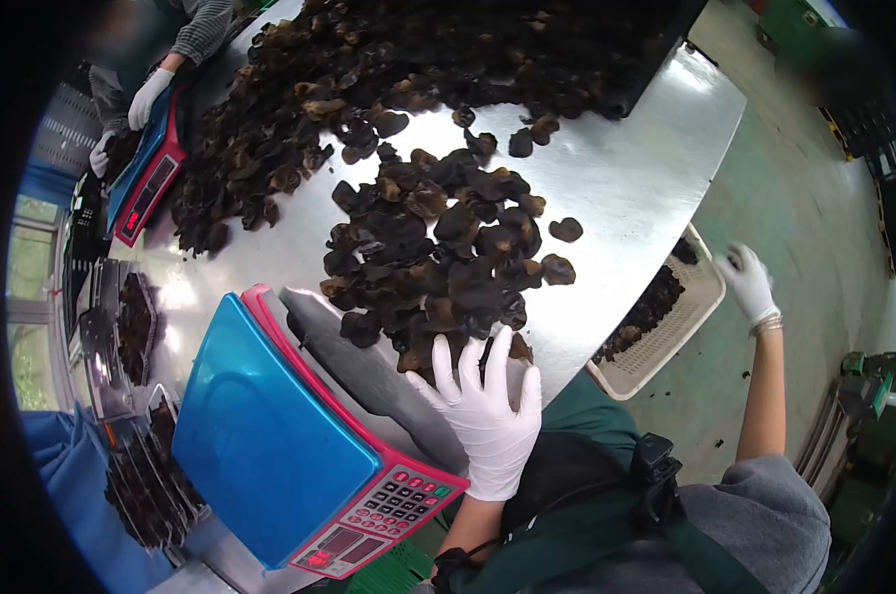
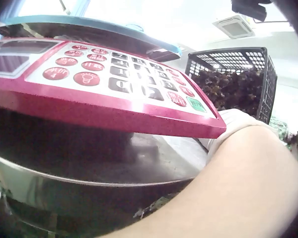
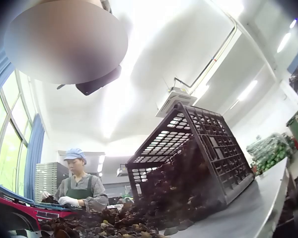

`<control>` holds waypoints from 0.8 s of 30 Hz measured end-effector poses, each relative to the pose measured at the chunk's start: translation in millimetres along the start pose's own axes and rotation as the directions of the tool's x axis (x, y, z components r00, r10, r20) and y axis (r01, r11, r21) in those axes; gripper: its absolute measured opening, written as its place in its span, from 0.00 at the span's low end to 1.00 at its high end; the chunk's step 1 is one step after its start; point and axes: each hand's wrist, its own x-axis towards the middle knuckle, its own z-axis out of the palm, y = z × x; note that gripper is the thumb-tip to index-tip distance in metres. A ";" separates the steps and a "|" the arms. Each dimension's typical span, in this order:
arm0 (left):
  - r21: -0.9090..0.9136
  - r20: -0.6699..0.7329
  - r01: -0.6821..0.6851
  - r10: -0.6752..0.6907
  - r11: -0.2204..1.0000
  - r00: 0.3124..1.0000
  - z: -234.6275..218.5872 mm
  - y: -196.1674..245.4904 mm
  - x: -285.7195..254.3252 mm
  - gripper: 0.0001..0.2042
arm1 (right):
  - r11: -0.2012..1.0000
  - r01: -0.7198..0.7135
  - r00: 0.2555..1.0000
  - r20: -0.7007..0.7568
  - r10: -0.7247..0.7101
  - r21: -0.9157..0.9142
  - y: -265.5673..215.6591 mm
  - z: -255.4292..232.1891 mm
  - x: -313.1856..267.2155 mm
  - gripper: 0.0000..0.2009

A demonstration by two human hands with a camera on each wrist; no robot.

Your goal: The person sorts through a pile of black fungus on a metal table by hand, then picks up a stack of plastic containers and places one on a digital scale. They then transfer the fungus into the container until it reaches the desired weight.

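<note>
My left hand (image 1: 483, 416), in a white glove, rests with fingers spread on the near edge of a pile of dark wood ear mushrooms (image 1: 458, 223) on the metal table. Just left of that hand stands a red scale (image 1: 408, 505) with a blue pan (image 1: 270, 436). Out past the table's right edge is my gloved right hand (image 1: 750, 287), fingers loosely bent, with nothing seen in it. Close by it, a white basket (image 1: 700, 327) contains more wood ears. The left wrist view shows the scale's keypad (image 2: 124, 74) close up, hiding most of the hand.
A larger heap of wood ears (image 1: 369, 69) spreads across the far table, spilling from a tipped black crate (image 3: 208, 148). At the far left, another person (image 3: 79, 186) in gloves works at a second scale (image 1: 151, 178). Stacked trays (image 1: 151, 465) stand at the left.
</note>
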 end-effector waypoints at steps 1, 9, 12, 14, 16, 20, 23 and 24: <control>-0.018 -0.012 0.006 -0.006 1.000 1.000 0.5 -0.3 -0.4 0.25 | 1.000 0.020 0.998 -0.057 -0.019 0.016 -0.4 5.3 -5.3 0.12; -0.123 -0.090 0.008 -0.019 0.992 0.996 -3.2 1.0 -1.0 0.21 | 0.893 0.440 0.869 -0.204 -0.450 -0.094 -67.5 63.4 -18.5 0.10; -0.145 -0.123 -0.003 -0.015 0.989 0.992 -4.5 -0.2 -6.0 0.19 | 0.785 0.619 0.784 -0.043 -0.619 -0.010 -123.3 103.4 -5.3 0.08; -0.158 -0.150 -0.012 -0.012 0.987 0.989 -4.6 -1.0 -7.9 0.19 | 0.506 0.841 0.528 0.090 -0.844 -0.194 -154.8 127.4 10.0 0.10; -0.173 -0.139 0.001 -0.026 0.985 0.990 -6.6 -1.0 -8.6 0.18 | 0.184 0.859 0.345 0.274 -0.898 -0.478 -172.4 154.3 21.6 0.20; -0.217 -0.141 0.031 -0.063 0.976 0.988 -6.4 -1.9 -7.0 0.18 | 0.463 0.875 0.479 0.392 -0.786 -0.142 -199.5 214.7 1.9 0.34; -0.238 -0.128 0.037 -0.069 0.971 0.989 -6.8 -3.1 -5.5 0.18 | 0.339 0.935 0.352 0.429 -0.832 -0.109 -208.1 228.9 -8.8 0.34; -0.228 -0.120 0.038 -0.067 0.973 0.991 -6.5 -3.7 -6.1 0.18 | 0.373 0.926 0.361 0.403 -0.841 -0.050 -208.4 228.5 -2.9 0.34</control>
